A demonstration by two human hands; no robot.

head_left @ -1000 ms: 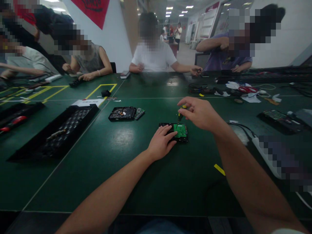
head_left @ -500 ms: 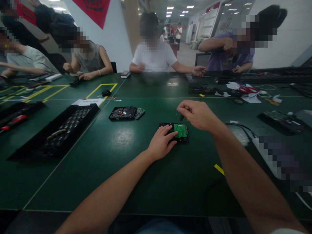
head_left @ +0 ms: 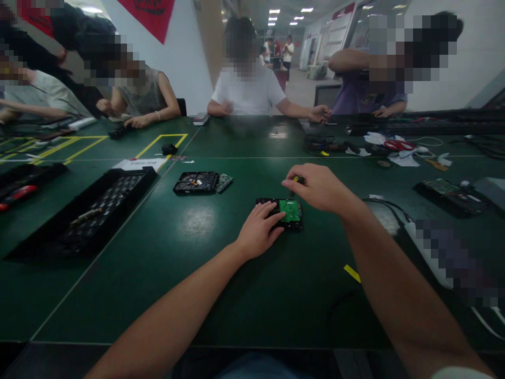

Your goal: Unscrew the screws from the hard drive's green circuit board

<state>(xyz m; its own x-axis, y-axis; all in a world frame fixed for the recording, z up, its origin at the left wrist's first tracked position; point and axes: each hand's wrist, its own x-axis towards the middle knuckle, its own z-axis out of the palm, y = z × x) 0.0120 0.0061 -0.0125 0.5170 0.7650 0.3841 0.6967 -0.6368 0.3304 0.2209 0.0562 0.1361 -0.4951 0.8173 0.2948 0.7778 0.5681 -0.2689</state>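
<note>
While our left hand point(head_left: 257, 232) lies flat with fingers spread across the left part of a black hard drive point(head_left: 292, 227), our right hand point(head_left: 319, 185) curls around a yellow-and-dark screwdriver point(head_left: 299, 180) above the drive's far edge; whether its tip meets the casing we cannot tell. The drive rests flat on a green table point(head_left: 256, 305), its green circuit board point(head_left: 291, 209) facing up beside our fingertips. We judge the casing rigid and dense, heavy for its bulk, and smooth enough to slide unless pressed down. The board looks the fragile part, so we would take hold by the casing's side walls, thumb against one and fingers against the other, sparing the components. Left of the drive and a little beyond it sit a second black drive point(head_left: 195, 183) and, just beside that, a small loose board point(head_left: 225, 182). Farther left of the drive stretches a long black tray point(head_left: 118, 211); nearer us, to the drive's right, lies a yellow strip point(head_left: 352, 273). Well beyond the drive, a co-worker in a white shirt point(head_left: 248, 89) sits opposite.
</note>
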